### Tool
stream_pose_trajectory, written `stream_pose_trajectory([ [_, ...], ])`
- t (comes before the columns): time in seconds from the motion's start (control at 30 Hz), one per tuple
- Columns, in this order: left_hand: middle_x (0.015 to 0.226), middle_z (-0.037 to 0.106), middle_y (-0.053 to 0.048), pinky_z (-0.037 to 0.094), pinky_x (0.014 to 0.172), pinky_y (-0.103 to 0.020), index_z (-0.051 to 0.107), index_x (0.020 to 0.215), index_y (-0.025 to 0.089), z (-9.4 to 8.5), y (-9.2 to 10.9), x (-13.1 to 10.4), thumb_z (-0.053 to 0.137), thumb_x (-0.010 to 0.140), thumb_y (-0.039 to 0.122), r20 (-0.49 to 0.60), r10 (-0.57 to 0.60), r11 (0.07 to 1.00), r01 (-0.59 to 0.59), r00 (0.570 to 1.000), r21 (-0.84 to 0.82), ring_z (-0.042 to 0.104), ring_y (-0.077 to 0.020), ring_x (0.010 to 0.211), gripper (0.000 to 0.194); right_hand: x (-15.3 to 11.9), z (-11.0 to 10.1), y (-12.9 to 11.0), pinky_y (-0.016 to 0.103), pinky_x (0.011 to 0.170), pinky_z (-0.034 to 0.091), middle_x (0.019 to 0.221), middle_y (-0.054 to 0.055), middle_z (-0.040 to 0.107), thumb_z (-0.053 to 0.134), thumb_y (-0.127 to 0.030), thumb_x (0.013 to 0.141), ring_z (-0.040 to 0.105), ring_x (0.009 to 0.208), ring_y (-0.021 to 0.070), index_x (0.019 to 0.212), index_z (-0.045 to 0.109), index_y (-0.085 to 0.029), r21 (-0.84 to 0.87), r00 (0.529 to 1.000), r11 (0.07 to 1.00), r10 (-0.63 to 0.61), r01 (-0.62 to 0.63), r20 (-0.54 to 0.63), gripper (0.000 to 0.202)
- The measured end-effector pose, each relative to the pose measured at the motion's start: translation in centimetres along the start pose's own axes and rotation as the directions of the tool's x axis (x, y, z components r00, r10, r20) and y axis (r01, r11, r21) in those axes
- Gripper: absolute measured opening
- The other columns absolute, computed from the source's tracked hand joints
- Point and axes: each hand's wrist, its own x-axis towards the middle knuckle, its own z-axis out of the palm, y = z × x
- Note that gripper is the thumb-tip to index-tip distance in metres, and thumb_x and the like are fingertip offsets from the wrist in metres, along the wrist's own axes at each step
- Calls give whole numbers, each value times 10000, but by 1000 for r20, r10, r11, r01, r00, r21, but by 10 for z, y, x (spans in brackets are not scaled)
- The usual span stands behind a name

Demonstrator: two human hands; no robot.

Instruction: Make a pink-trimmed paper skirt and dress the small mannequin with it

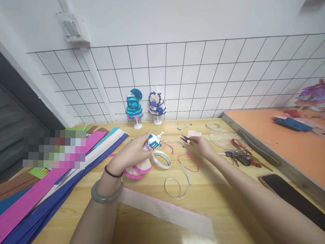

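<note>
While the left hand (132,153) grips the small white-and-blue figure (154,141), its fingers closed on the side, the right hand (202,146) holds the scissors (187,140), fingers curled round the handles. The figure lies at about two o'clock from the left hand, above the worktop (137,229); its long axis runs from a pink-edged skirt (138,171) at seven o'clock to the knobbed tip at one.

From the scissors, the figure is at nine o'clock — apart from the blades, which point roughly towards ten. The blades seem slightly parted, though they are too small to be sure. The left hand is plainly the nearer one, as it touches the figure; the right hand stands off to the figure's three o'clock.

The tape roll (155,160) sits just beside the figure, at five o'clock, and the pink loop (179,162) lies below the scissors, near six. Two dressed stands, one teal (133,108) and one purple (157,109), are upright between eleven and twelve o'clock from the figure.
</note>
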Motion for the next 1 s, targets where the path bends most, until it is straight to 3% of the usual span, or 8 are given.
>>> stream_pose_trajectory([
  [0.1,1069,625,-80,440,757,-313,499,1185,202,0,3,0,503,772,315,8,-5,999,5,1000,40,585,-230,901,429,-11,-21,-18,260,617,477,781,76,679,339,-264,919,647,687,168,1127,630,-103,134,998,990,-39,33,42,392],
  [0.2,886,623,-47,421,641,-285,503,1112,192,0,3,0,504,755,293,-2,-50,998,50,999,47,571,-197,747,371,-28,-38,-47,239,559,469,736,33,650,407,-414,901,600,604,132,1102,653,-152,270,983,958,-131,93,127,411],
  [0.27,871,619,-34,418,626,-277,464,1154,199,0,1,0,513,735,265,-16,-76,997,76,997,11,573,-193,746,427,-37,-47,-64,233,549,459,850,50,664,530,-483,831,576,645,129,1103,654,-179,426,944,899,-220,99,245,426],
  [0.37,907,624,-25,427,655,-278,444,1160,219,-4,1,-1,520,716,231,-28,-85,996,84,996,-29,588,-202,819,451,-37,-53,-77,228,578,451,957,62,654,647,-477,749,559,737,138,1090,664,-210,501,875,860,-312,94,371,433],
  [0.47,911,624,-20,430,666,-285,467,1099,221,-10,3,-5,506,716,205,-30,-77,997,77,997,-11,592,-199,823,385,-25,-52,-79,216,508,382,902,49,647,663,-467,736,496,642,103,1057,694,-217,513,836,856,-327,64,441,408],
  [0.63,1041,623,-35,446,720,-288,452,1189,233,-13,4,-7,502,747,214,-46,-6,1000,5,999,-6,595,-194,889,445,-2,-45,-78,240,426,186,686,4,572,665,-482,730,260,483,59,1083,708,-221,599,775,800,-385,11,501,440],
  [0.8,1084,625,-50,448,771,-300,476,1195,218,-10,5,-3,490,770,225,-57,52,998,-50,997,35,589,-207,942,425,12,-41,-82,240,435,200,646,-16,533,717,-460,689,274,496,59,1000,728,-193,618,723,786,-413,-24,554,410],
  [1.0,1009,642,-28,429,750,-290,543,1052,214,-12,9,-1,491,775,249,-40,62,997,-59,997,54,584,-198,885,283,23,-33,-88,216,427,244,685,-20,564,749,-422,658,350,475,43,882,695,-170,587,699,807,-385,-61,602,342],
])
